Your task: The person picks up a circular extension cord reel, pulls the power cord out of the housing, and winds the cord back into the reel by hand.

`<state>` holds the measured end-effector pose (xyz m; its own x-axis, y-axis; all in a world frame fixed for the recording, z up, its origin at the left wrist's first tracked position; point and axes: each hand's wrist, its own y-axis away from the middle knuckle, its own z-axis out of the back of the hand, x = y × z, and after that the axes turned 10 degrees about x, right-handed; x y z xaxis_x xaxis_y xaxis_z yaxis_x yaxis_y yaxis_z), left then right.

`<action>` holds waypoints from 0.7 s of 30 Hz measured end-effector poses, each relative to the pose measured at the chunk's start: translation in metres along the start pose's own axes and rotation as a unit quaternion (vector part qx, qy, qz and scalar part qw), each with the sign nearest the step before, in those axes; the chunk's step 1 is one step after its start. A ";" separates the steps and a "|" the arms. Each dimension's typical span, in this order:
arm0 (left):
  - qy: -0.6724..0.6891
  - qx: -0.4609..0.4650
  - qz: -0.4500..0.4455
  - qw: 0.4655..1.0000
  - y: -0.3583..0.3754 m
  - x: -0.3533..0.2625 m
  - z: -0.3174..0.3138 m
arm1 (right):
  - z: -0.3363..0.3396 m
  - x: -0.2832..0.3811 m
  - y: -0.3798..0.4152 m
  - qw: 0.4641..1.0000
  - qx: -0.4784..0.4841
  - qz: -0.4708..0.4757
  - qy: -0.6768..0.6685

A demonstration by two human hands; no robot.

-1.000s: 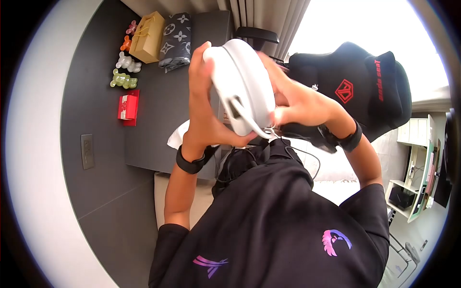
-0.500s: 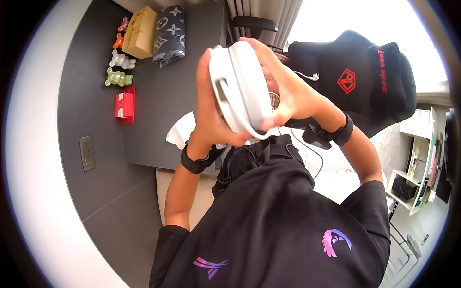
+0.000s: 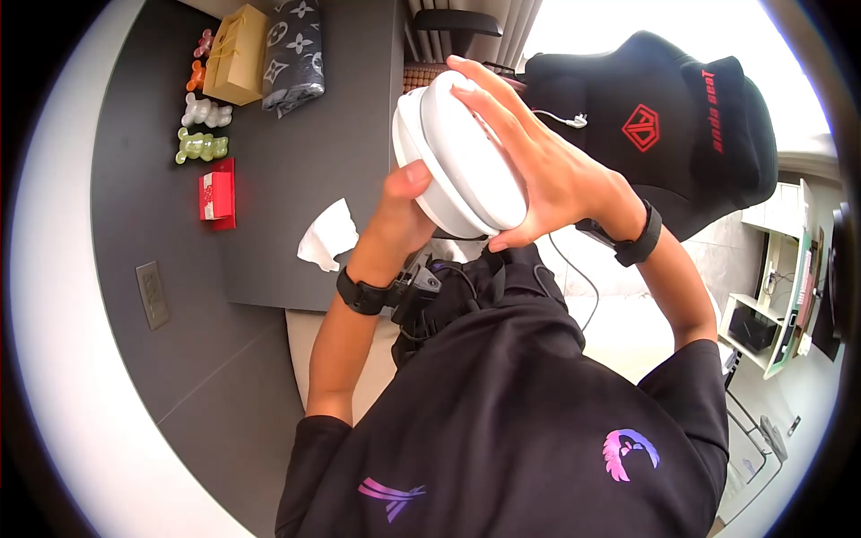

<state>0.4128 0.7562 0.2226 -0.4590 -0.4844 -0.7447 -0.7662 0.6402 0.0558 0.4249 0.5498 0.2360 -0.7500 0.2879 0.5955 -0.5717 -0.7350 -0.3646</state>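
Observation:
I hold a rounded white case (image 3: pixel 471 148) up in front of me, tilted, with a seam running around its side. My left hand (image 3: pixel 402 213) grips its left, lower edge, the thumb pressed on the rim and the other fingers hidden behind it. Spread over the right side is my right hand (image 3: pixel 560 170), its fingers along the top and its thumb at the lower end. Both wrists wear black bands, and a small dark device (image 3: pixel 419 289) sits by the left one.
A dark desk (image 3: pixel 269 251) on the left bears a crumpled white tissue (image 3: pixel 328 235), a tan box (image 3: pixel 238 58), a rolled patterned cloth (image 3: pixel 294 58), bear figurines (image 3: pixel 202 145) and a red box (image 3: pixel 215 195). A black chair (image 3: pixel 619 170) with a white cable (image 3: pixel 560 118) stands ahead right.
The white case has turned, so its slotted, handle-like side no longer shows. My left hand has shifted lower, its thumb now on the rim. The view has moved slightly.

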 end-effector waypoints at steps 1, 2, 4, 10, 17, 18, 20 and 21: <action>-0.006 0.017 0.013 1.000 -0.001 -0.002 0.000 | 0.000 0.000 0.001 1.000 -0.013 0.006 0.000; -0.010 0.024 0.013 1.000 -0.003 -0.004 -0.003 | 0.000 0.001 0.002 1.000 -0.027 0.012 0.000; -0.020 0.040 0.010 0.999 -0.009 -0.010 -0.009 | 0.000 0.000 0.002 0.998 -0.060 0.007 -0.017; -0.639 0.088 -0.332 0.688 -0.031 0.005 -0.006 | -0.002 0.031 0.016 0.711 -0.149 -0.261 -0.636; -0.321 0.098 -0.209 0.918 -0.045 0.036 -0.032 | 0.027 0.022 0.050 0.981 -0.081 -0.134 -0.111; -0.284 0.084 -0.169 0.940 -0.048 0.031 -0.040 | 0.033 0.015 0.052 0.990 -0.079 -0.089 -0.073; -0.180 0.089 -0.133 0.971 -0.056 0.036 -0.052 | 0.042 0.007 0.057 0.993 -0.092 -0.053 -0.053; -0.127 0.090 -0.114 0.981 -0.060 0.038 -0.057 | 0.043 0.006 0.058 0.990 -0.108 -0.061 -0.073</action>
<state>0.4152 0.6655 0.2291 -0.1410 -0.4775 -0.8672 -0.7342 0.6381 -0.2320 0.4011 0.4825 0.2495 -0.6246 0.2630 0.7353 -0.7240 -0.5481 -0.4189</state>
